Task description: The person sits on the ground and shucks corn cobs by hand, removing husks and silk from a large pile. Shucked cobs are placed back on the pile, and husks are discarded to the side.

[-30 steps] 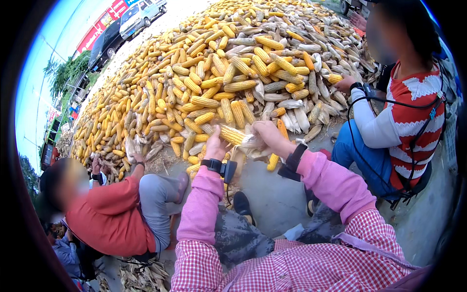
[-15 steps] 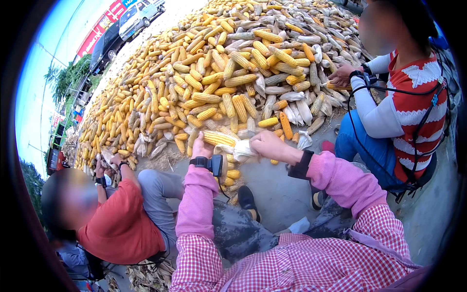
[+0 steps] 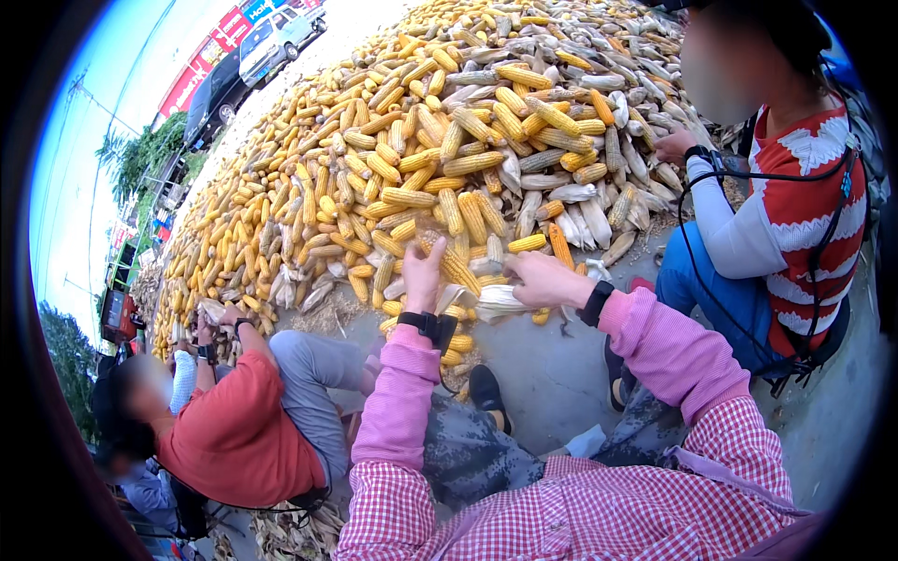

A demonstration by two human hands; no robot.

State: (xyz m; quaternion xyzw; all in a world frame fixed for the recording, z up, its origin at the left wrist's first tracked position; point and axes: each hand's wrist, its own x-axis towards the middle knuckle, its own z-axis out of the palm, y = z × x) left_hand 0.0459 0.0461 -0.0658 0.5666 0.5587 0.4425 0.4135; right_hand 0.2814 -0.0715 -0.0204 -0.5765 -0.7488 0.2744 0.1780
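Note:
My left hand point(image 3: 423, 278) is raised at the near edge of the corn pile, its fingers spread apart. Just right of its fingers a yellow corn cob point(image 3: 459, 272) slants down, bare of husk and seemingly out of its grip. To the right, my right hand point(image 3: 546, 280) is curled with its fingers pointing left. A pale corn husk point(image 3: 499, 303) sticks out beneath its thumb side, and the grip on it is partly hidden. Under my left wrist, several cobs point(image 3: 457, 344) lie on the ground.
A big corn pile point(image 3: 393, 178) spreads ahead, with unhusked ears point(image 3: 599, 210) at its right. One person in red point(image 3: 243, 421) sits at my left, another in stripes point(image 3: 804, 224) at my right, both with hands at the pile. Loose husks point(image 3: 299, 531) lie at lower left.
The cob has come away from the husk and tilted downward beside my left hand, whose fingers have opened. My right hand has moved slightly right, the husk hanging lower. The view has shifted a little.

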